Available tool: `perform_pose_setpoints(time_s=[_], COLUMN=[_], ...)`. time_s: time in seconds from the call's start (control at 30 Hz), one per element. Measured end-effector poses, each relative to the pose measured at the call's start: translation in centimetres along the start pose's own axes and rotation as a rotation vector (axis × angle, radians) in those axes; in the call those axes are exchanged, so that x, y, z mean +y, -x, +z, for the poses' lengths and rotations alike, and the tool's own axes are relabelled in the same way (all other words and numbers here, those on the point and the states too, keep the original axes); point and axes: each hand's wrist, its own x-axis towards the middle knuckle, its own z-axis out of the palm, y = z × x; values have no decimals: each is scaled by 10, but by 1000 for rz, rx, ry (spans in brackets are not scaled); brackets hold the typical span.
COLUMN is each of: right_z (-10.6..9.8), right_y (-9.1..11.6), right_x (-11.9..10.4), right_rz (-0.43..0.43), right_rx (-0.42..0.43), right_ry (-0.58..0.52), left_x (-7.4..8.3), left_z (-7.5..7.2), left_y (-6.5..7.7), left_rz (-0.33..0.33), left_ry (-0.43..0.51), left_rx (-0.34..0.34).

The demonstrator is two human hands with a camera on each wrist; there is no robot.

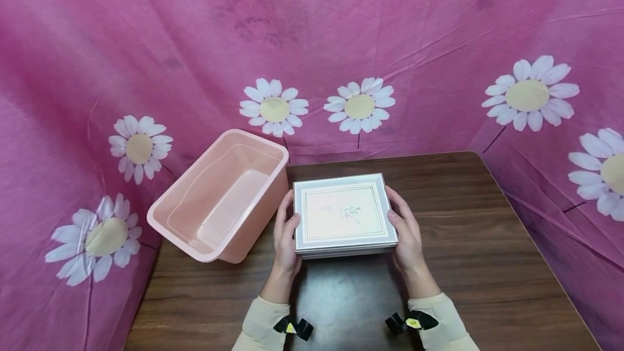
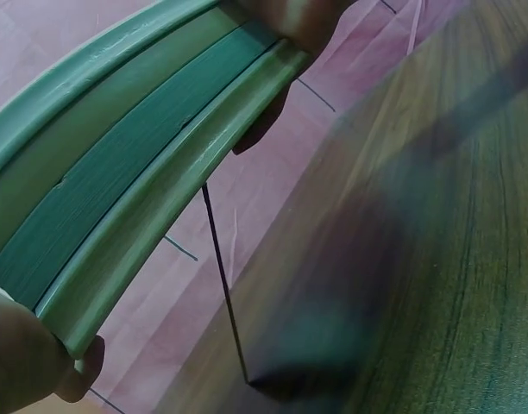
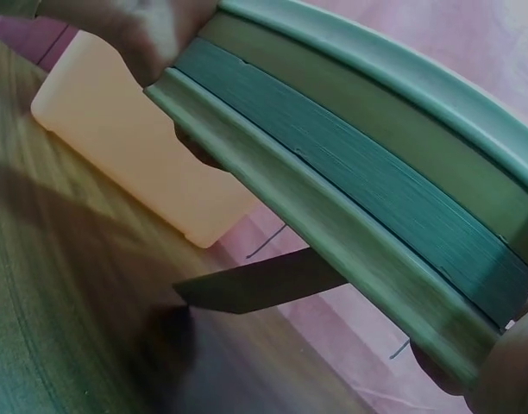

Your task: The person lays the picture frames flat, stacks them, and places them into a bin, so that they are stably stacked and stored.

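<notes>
Both hands grip a picture frame (image 1: 345, 211) by its left and right ends, face up in the head view. It has a pale border, double inner lines and a small leafy print. My left hand (image 1: 286, 237) has the thumb on the near side of the left edge, and my right hand (image 1: 405, 232) mirrors it. The wrist views show the frame's thick layered edge (image 2: 135, 164) held above the table, with fingers curled underneath. A flat stand leg (image 3: 264, 280) slants down from its underside, its tip right at the tabletop.
A pink plastic tub (image 1: 265, 221) stands left of the frame, close to my left hand, with bare inner walls showing. The dark wooden table (image 1: 468, 242) reaches right and back to a pink cloth (image 1: 312, 26) printed with white daisies, which hangs on several sides.
</notes>
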Motion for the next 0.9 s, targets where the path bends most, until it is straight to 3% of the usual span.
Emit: perform_pose_setpoints(time_s=[0.47,0.67,0.9], right_z=[9,10,13], right_y=[-1,-2,-5], right_x=[-18,-24,-36], right_rz=[9,8,66], right_rx=[-2,-1,18], right_ry=[-3,-12,7], left_x=[19,26,34], left_z=[5,8,12], left_y=[2,2,-1], left_rz=[-16,8,62], left_ry=[-11,-22,-65], left_rx=[38,52,58])
